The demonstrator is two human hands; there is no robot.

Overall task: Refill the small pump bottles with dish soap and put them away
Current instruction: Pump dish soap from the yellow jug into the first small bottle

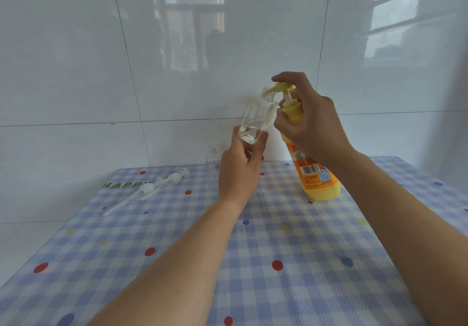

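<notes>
Both forearms extended forward; left grip (239, 171) pinches small bottle (255, 118) by its base, right grip (309, 125) wraps soap bottle (314, 176) neck, index finger (285, 78) curled over pump (283, 88).

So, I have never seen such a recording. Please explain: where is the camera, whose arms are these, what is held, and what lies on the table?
No machine: a person wears one camera on the head, so you see their arms. The left hand holds a small clear bottle, tilted, with a little liquid inside. The right hand grips the yellow dish soap bottle, a finger on its pump head, whose spout meets the small bottle's open neck. On the checked tablecloth lie two pump tops, and a second clear bottle stands uncapped.
</notes>
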